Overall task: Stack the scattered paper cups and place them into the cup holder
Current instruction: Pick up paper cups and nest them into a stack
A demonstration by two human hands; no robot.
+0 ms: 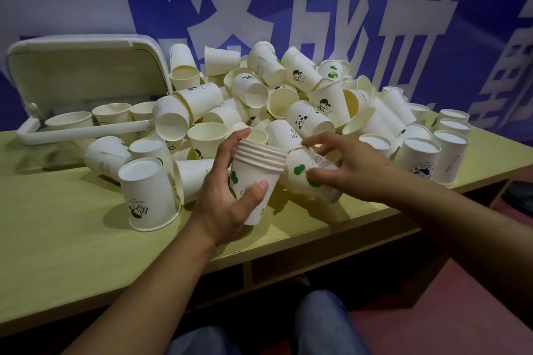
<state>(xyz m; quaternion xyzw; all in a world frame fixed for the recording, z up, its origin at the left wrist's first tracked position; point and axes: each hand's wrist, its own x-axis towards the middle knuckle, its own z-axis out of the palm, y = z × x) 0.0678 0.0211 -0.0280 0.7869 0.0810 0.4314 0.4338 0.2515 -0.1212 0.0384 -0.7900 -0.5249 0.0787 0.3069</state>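
My left hand [227, 199] grips a stack of several nested white paper cups [255, 173], upright, rims at the top, just above the table. Beside it on the right, my right hand [346, 167] pinches a single white cup with green leaf marks [302, 170] that lies tilted on its side, its rim near the stack's rims. Behind both hands, a big heap of loose paper cups [259, 101] covers the middle of the table. The white cup holder box [86, 72] stands open at the back left with a few cups inside.
The yellow-green table [72, 253] has bare surface at the front left. An upside-down cup [147, 193] stands left of my left hand. Several upside-down cups [438, 153] stand at the right end. A blue wall with white characters is behind. My knees show below the table edge.
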